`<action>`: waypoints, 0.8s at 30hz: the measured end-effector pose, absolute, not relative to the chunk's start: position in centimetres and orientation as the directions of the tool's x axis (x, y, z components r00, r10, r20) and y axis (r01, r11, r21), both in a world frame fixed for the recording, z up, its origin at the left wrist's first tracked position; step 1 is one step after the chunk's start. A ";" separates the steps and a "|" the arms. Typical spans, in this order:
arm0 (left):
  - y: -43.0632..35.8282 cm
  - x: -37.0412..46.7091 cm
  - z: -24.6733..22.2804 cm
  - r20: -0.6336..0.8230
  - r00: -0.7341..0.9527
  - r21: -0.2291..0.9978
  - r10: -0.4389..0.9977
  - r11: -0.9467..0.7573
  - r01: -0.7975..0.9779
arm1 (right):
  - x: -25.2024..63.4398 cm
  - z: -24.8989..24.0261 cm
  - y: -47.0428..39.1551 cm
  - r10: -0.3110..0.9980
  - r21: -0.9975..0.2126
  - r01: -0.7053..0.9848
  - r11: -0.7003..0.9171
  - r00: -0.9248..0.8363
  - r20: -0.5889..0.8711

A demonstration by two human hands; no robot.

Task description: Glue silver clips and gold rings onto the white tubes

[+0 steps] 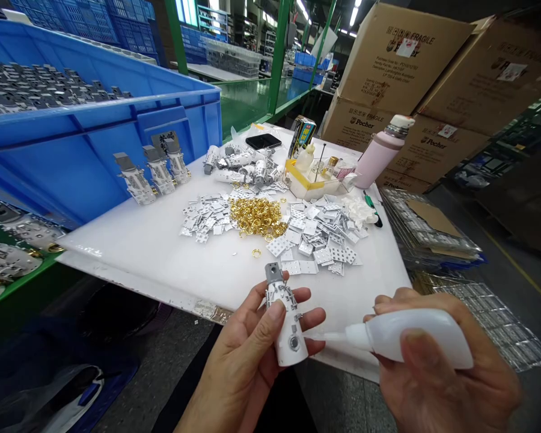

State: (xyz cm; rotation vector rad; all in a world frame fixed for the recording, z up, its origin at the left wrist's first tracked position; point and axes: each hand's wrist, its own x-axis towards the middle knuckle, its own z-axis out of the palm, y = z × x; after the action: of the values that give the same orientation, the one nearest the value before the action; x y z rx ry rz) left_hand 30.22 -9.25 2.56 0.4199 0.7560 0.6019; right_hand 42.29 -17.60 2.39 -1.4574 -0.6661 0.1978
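Right hand (pixel 460 382) clasps bottle (pixel 433 325); left hand (pixel 247 352) grips white part (pixel 291 322); nozzle (pixel 349 335) contact unclear.

left hand (pixel 247 346): bare, short-nailed thumb (pixel 276 311), uncovered wrist (pixel 214 394); right hand (pixel 446 385): bare, slightly blurred; lap clothing (pixel 288 403): black, details hard to tell

We see a smooth, translucent white plastic squeeze bottle (pixel 421 319); a matt white, grey-topped plastic cone (pixel 288 319), its sides rough with raised details; shiny gold rings (pixel 258 214), metallic-looking (plated or solid, we cannot tell); a smooth, glossy white tabletop (pixel 175 258); a semi-gloss blue plastic crate (pixel 99 150); and matt brown cardboard cartons (pixel 399 66).
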 end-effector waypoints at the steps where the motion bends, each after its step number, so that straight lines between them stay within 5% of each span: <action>1: -9.2 30.2 2.5 -0.507 0.577 0.553 0.641 0.755 -0.353 | 42.3 2.3 -17.6 0.498 -0.948 0.282 0.146 0.808 0.316; 9: -9.3 30.3 2.5 -0.495 0.577 0.568 0.649 0.745 -0.350 | 43.7 1.0 -17.9 0.514 -0.879 0.440 0.187 0.718 0.469; 19: -9.1 30.1 2.5 -0.498 0.570 0.552 0.653 0.746 -0.372 | 43.4 2.2 -17.8 0.484 -0.890 0.376 0.259 0.747 0.456; 24: -9.1 30.0 2.4 -0.492 0.574 0.551 0.654 0.745 -0.376 | 43.7 1.5 -18.7 0.577 -0.888 0.416 0.196 0.683 0.448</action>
State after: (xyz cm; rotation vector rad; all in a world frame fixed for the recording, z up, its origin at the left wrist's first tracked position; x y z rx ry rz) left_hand 30.05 -9.12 2.39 0.4133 0.7384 0.6243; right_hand 43.69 -18.67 1.46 -1.4244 -0.8886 0.1370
